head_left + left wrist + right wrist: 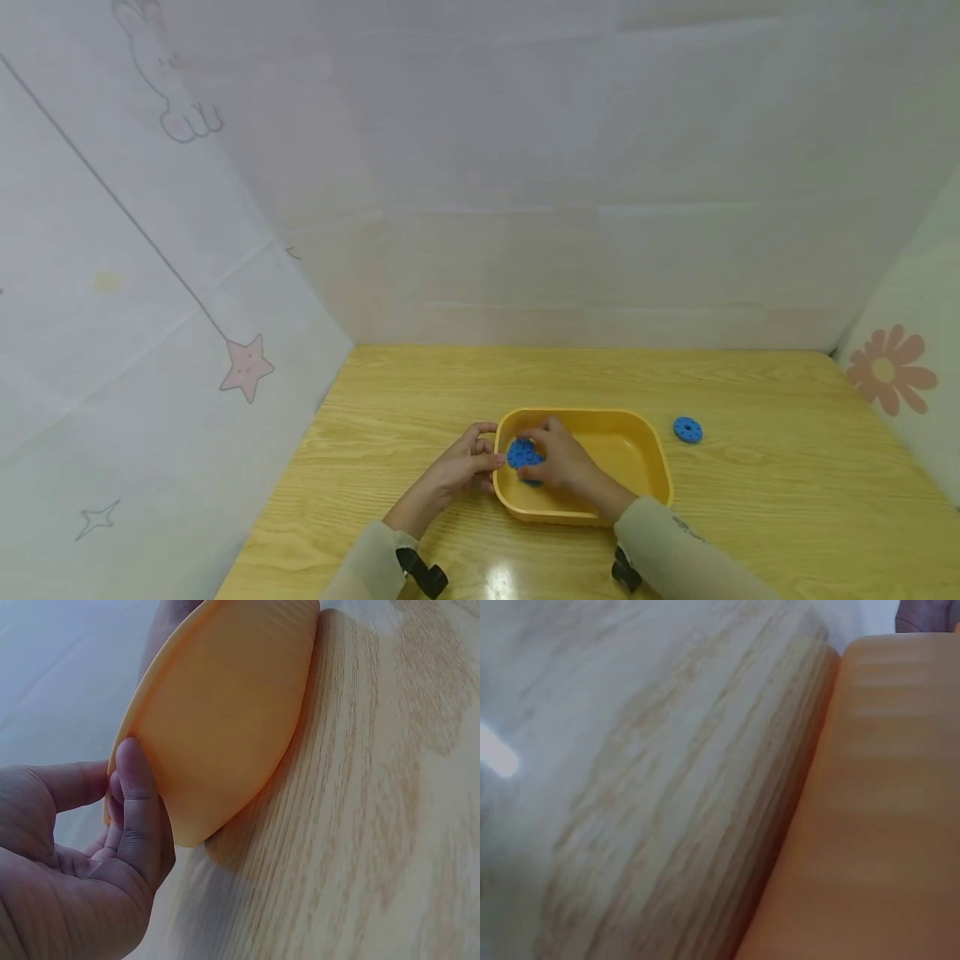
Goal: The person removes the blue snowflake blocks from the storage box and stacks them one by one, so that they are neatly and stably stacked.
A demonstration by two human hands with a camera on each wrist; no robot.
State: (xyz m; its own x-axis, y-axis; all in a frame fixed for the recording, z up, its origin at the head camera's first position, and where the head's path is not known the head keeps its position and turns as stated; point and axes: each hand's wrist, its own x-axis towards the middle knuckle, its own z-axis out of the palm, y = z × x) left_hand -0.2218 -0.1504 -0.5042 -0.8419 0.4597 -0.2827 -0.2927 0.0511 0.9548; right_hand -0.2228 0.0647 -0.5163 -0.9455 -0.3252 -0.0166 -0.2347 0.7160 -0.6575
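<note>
A yellow plastic bin (628,450) stands on the wooden table. My left hand (463,465) pinches its left end, thumb at the rim and fingers against the outer wall; the left wrist view shows this grip on the bin wall (217,720) closely. Inside the bin's left end lie blue notched interlocking discs (521,452), at least two, overlapping. Reaching in over the near rim, my right hand (564,463) pinches a blue disc (535,477) between thumb and fingers, which partly hide it. The right wrist view has only the bin's ribbed outer wall (900,802), not the right hand's grip.
Another blue notched disc (687,429) lies on the table (765,467) just right of the bin. Pale printed cloth (480,208) rises behind the table and along both sides.
</note>
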